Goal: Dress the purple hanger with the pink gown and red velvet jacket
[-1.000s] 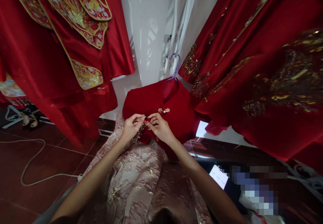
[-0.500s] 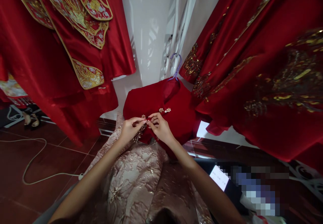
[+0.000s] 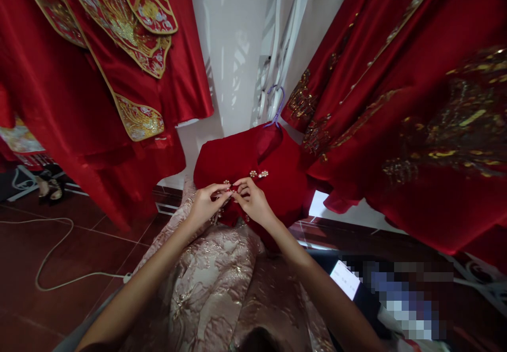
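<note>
A red velvety garment point(image 3: 285, 193) on a purple hanger point(image 3: 276, 111) lies tilted in front of me. Across its upper front sits a flower-shaped beaded fastener point(image 3: 259, 174) with its two sides together. Lower down, my left hand point(image 3: 206, 201) and my right hand point(image 3: 252, 198) meet with thumbs and fingers pinched. Each hand grips one side of another beaded fastener point(image 3: 226, 182), mostly covered by the fingertips. Whether its two sides are joined cannot be seen. More beaded trim shows below my left hand.
Red embroidered garments point(image 3: 150, 56) hang at the left, and a sequined red garment point(image 3: 435, 130) at the right. Pale brocade fabric point(image 3: 209, 283) covers my lap. A lit phone point(image 3: 344, 279) lies at the lower right. A white cable point(image 3: 51, 257) and dark shoes point(image 3: 49, 187) are on the tiled floor.
Both hands stay pinched at the same spot, with only a slight shift of the fingertips. The garment has barely moved.
</note>
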The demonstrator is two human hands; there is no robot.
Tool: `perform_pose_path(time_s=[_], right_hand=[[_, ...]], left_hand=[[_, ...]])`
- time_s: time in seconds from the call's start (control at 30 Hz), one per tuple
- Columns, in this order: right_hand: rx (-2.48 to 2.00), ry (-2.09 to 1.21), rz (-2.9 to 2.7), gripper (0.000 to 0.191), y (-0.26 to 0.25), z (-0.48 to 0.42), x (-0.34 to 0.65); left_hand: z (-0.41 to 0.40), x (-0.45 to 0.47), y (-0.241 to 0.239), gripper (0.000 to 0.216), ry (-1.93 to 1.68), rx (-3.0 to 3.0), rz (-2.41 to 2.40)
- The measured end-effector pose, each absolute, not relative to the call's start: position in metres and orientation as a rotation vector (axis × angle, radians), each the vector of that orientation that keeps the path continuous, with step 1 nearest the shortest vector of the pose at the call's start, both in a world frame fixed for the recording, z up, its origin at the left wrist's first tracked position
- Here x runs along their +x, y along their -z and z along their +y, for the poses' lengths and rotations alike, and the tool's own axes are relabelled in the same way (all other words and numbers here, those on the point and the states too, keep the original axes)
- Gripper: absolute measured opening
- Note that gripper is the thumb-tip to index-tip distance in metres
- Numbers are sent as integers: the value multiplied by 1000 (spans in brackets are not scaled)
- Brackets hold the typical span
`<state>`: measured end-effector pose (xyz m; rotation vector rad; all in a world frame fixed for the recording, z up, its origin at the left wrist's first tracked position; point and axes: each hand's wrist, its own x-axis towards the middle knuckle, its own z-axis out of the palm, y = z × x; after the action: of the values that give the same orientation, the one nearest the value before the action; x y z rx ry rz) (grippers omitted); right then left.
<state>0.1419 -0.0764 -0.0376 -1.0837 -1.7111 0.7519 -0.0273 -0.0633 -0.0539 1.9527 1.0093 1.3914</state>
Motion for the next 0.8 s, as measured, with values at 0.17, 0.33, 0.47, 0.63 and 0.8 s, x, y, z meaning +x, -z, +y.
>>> perform_pose_path(time_s=[0.17,0.33,0.47,0.63,0.8], right_hand=[[-1089,-747,-1699,23,38,-74,141],[-1102,-674,-1728,20,39,-72,139],[-1105,-546,-1786,17,41,-71,139],[-1116,-470,-1788,14,44,-70,137],[-1092,-612,-1731,21,44,-79,140]], left_hand=[[-61,-29,54,21,-1371,2081,1025],[-59,-31,57,21,-1306,2126,1022],[-55,-32,58,21,-1266,2056,1050],[-51,-30,58,18,-1269,1974,1056],[-57,-20,70,15,-1383,1793,983]])
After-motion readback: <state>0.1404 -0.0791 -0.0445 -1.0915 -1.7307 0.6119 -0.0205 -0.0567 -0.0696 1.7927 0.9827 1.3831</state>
